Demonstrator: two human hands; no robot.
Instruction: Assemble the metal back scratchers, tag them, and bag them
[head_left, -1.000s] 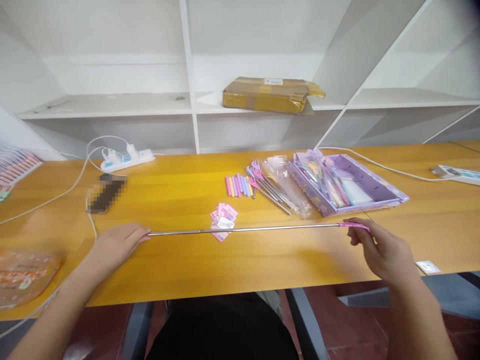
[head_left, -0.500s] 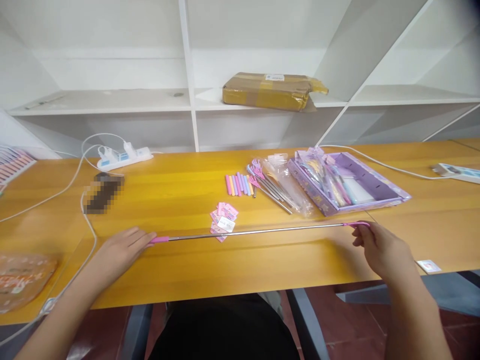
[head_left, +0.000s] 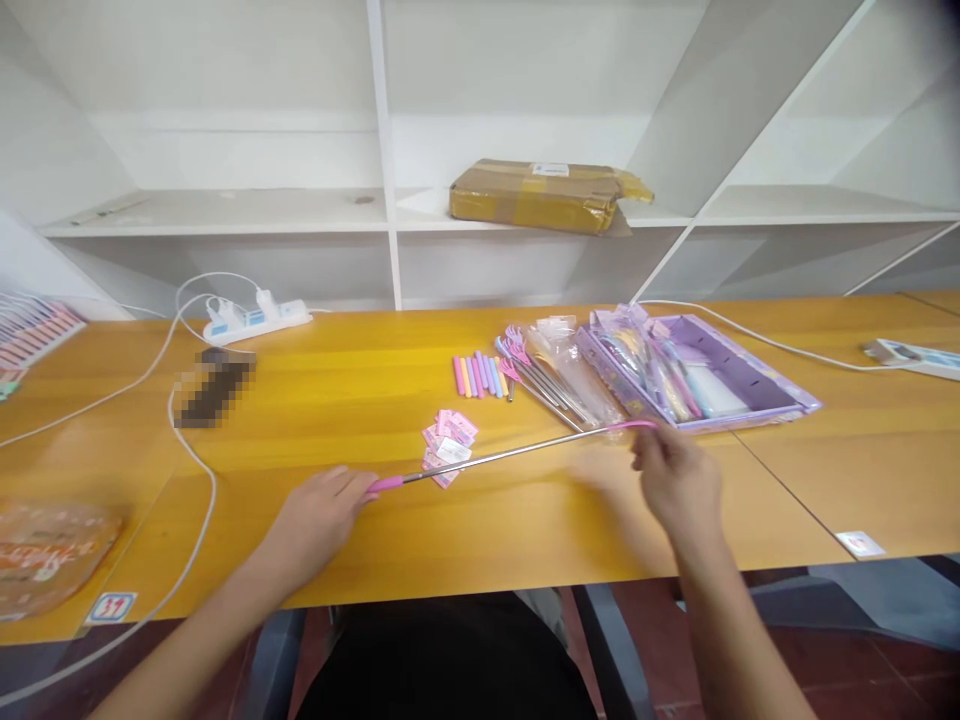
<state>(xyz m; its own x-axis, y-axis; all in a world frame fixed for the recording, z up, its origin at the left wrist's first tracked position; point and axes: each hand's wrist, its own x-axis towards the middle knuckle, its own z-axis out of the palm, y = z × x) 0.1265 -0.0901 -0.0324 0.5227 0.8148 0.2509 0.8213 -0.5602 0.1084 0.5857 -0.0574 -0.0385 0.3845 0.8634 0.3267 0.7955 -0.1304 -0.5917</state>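
Note:
A telescopic back scratcher (head_left: 510,454) with a metal rod stretches between my two hands, tilted up towards the right. My left hand (head_left: 326,515) is closed round its pink handle. At the pink claw end, my right hand (head_left: 679,485) grips the tip, its fingers partly hidden. Below and behind the rod lie small pink cards (head_left: 450,440). Farther back is a row of pastel handle sleeves (head_left: 480,376). Beside them lie several metal rods with pink and blue claws (head_left: 551,385), next to clear plastic bags (head_left: 574,365).
A purple tray (head_left: 757,370) with wrapped items stands at the right. Power strips (head_left: 259,318) and white cables lie on the desk at both sides. A taped cardboard box (head_left: 544,195) rests on the shelf. An orange bag (head_left: 52,560) lies at the left edge.
My hands have come closer together, left moving right and right moving left. The back scratcher's rod has become shorter and now slopes up to the right.

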